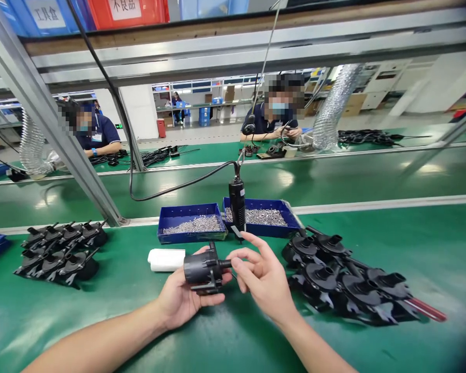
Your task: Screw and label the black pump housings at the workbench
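My left hand [182,298] cups a black pump body [204,270] from below, holding it on its side above the green bench. Just right of the pump's nozzle, my right hand [262,274] has its thumb and bent fingers at the end of the part; the index finger points up toward a black electric screwdriver [237,204]. That screwdriver hangs on a cable straight above my hands. A white roller [166,259] lies just left of the pump.
Two blue trays of screws [190,224] [262,216] sit behind my hands. Black pump parts are piled at the right [345,280] and at the left [60,251]. Two people work across the conveyor belt [334,181]. A slanted metal post [54,129] rises at left.
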`<state>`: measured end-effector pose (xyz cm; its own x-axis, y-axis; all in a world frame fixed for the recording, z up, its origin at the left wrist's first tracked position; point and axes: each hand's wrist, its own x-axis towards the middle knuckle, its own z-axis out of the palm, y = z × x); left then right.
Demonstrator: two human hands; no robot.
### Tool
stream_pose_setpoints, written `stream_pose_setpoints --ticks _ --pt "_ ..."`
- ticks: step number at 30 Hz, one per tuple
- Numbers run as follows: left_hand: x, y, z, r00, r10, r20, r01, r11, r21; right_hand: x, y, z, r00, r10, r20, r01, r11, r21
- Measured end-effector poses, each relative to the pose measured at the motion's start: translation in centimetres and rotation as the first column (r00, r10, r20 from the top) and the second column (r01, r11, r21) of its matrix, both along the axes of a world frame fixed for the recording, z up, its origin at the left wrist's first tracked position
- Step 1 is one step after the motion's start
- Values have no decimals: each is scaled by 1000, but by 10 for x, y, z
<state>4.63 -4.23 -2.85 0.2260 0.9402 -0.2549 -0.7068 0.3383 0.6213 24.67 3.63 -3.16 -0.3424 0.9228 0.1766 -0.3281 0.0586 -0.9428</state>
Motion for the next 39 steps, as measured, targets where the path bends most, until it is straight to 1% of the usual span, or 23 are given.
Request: stream_pose_setpoints --ticks 7,10,14,17,20,22,24,26,27,28,29,30,31,32,33,34,35,36,37,38,39 --pt "-1 4 -15 987 -160 -1 160 986 39 0 3 5 994 -100 38 101 995 -22" --pt "1 4 -16 984 -177 -6 177 983 39 0 4 6 992 -112 50 113 993 -21" --pt "2 4 -16 986 -162 -41 163 986 26 -1 7 4 991 -110 72 112 993 -24" --pt "5 3 -16 988 -136 -70 135 991 -9 -1 11 0 991 -108 83 111 993 -29" --pt "8 4 -15 990 -80 -120 75 996 -41 -3 15 -6 991 -103 88 107 994 -33" --pt "9 3 -13 988 -6 -154 1 1000 -30 -7 14 -8 990 -107 87 110 994 -27" --pt "7 2 -7 986 99 -136 -101 995 -11 -12 9 -8 989 -119 91 120 993 -11" --pt "2 2 0 984 166 -71 -168 986 -23 -15 1 -4 985 -121 123 116 992 42" --pt "-2 2 3 985 169 -42 -170 985 -37 -14 -1 -1 981 -112 161 96 990 102" --pt "-6 4 6 988 151 -27 -152 987 -43 -9 -2 2 970 -121 211 81 978 192" --pt "-10 5 8 992 127 -23 -128 991 -40 2 -2 5 949 -178 261 91 946 312" --pt "-13 7 8 994 101 -32 -102 994 -33 18 0 8 909 -300 291 146 881 450" --pt "-15 9 9 996 79 -49 -81 996 -27 40 4 11 836 -470 283 238 775 585" --pt "-16 10 9 995 69 -71 -71 997 -24 69 8 12 708 -670 223 365 617 697" --pt "-15 11 9 993 65 -96 -67 997 -26 101 14 11 521 -841 145 498 437 749" --pt "-13 11 9 991 64 -121 -68 997 -32 136 20 8 343 -930 130 578 318 751" --pt "-10 11 10 987 70 -146 -77 996 -37 171 26 3 194 -957 217 608 291 738" --pt "-7 11 12 982 82 -171 -90 995 -40 204 33 -5 120 -919 376 570 374 732" --pt "-4 11 13 976 92 -197 -102 994 -43 233 39 -15 121 -834 539 485 523 700" --pt "-1 11 15 970 98 -221 -112 992 -53 258 43 -26 172 -773 610 441 615 654" --pt "1 12 17 965 101 -242 -121 990 -69 279 46 -39 225 -727 649 404 676 617"
